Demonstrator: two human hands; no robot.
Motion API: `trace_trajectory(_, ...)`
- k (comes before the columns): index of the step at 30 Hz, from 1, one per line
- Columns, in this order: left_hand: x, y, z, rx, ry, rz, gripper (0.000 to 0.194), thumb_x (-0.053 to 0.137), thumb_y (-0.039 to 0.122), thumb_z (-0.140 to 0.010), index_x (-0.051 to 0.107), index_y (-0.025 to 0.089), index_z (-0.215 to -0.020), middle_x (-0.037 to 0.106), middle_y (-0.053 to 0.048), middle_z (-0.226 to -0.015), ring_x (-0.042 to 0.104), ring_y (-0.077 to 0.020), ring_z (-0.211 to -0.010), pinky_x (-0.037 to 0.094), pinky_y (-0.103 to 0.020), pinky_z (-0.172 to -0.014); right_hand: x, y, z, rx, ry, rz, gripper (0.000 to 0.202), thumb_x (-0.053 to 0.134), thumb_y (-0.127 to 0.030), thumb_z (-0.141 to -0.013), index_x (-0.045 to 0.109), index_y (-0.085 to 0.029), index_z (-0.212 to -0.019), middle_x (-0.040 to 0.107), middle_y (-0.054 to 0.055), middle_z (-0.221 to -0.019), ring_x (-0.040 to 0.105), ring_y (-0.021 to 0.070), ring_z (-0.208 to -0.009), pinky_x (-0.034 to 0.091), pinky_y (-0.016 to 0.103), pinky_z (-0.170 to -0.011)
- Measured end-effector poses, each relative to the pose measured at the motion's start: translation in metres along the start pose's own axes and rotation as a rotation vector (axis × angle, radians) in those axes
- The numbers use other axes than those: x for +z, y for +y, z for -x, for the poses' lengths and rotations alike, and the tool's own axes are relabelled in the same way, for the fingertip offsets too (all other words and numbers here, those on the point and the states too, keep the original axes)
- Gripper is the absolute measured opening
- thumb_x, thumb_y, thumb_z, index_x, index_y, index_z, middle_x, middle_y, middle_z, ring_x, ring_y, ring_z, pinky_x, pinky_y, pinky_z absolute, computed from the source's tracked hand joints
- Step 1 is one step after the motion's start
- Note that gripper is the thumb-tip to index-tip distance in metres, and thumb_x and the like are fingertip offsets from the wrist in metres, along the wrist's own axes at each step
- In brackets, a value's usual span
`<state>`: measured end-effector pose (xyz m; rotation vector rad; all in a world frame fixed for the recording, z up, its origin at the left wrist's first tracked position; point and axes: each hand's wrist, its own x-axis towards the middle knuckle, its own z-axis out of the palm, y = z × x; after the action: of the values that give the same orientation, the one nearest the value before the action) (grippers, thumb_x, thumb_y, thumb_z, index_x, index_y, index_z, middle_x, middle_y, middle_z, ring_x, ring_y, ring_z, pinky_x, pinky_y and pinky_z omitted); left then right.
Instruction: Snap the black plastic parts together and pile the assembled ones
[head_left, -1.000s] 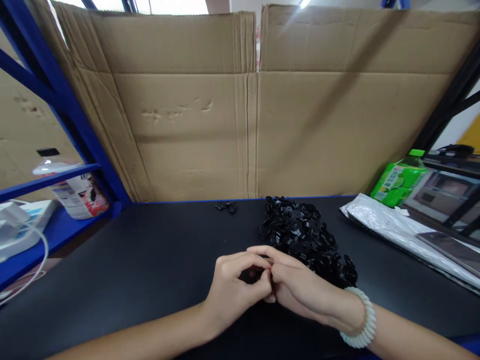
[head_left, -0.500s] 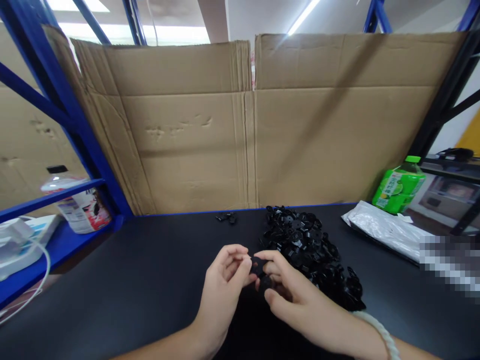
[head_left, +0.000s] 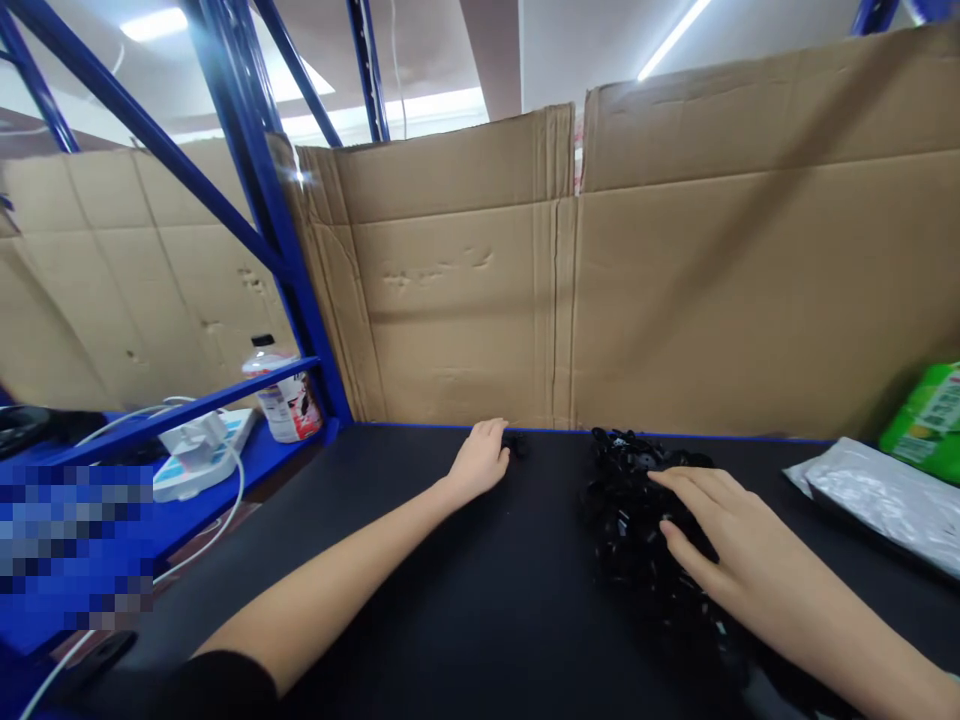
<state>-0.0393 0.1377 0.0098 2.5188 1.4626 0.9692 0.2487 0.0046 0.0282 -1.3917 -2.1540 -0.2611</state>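
My left hand [head_left: 480,462] reaches to the back of the black tabletop, beside a small group of black plastic parts [head_left: 516,443]. Its fingers stretch forward with the thumb apart, and I see nothing held; the fingertips are partly hidden. Over the large heap of shiny black plastic parts [head_left: 626,520] hovers my right hand [head_left: 720,530], thumb and fingers apart. No part shows between them. Whether its fingertips touch the heap I cannot tell.
A cardboard wall [head_left: 450,310] closes off the back. To the right lie a silvery plastic package [head_left: 885,500] and a green bottle [head_left: 930,425]. On the left a blue shelf holds a power strip [head_left: 206,455] with a white cable and a labelled bottle [head_left: 285,395].
Both hands were together around a small black part; now they are apart. My left hand moved to the back group, my right over the heap. The view turned left.
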Motion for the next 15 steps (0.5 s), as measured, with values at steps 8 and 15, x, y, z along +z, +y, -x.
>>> trace_trajectory(8,-0.002,-0.013,0.008,0.062,-0.171,-0.039,0.03,0.056,0.029,-0.092,0.056,0.016,-0.119,0.059,-0.01,-0.12,0.061,-0.0227,-0.1,0.053,-0.043,-0.084,-0.018,-0.021,-0.002,-0.035,0.057,-0.254,0.021,0.047,-0.03,-0.09,0.059,-0.024,-0.106,0.062,0.009,-0.11,0.055,0.0266,-0.106,0.046,0.045,-0.089)
trace_trajectory(15,-0.006,0.004,0.023,0.048,-0.261,0.044,0.031,0.056,0.029,-0.092,0.056,0.015,-0.119,0.06,-0.01,-0.117,0.062,-0.022,-0.097,0.054,-0.042,-0.081,-0.019,-0.034,0.0,-0.035,0.105,-0.365,0.017,0.047,-0.025,-0.09,0.062,-0.023,-0.098,0.065,0.007,-0.1,0.059,0.0242,-0.097,0.048,0.039,-0.082)
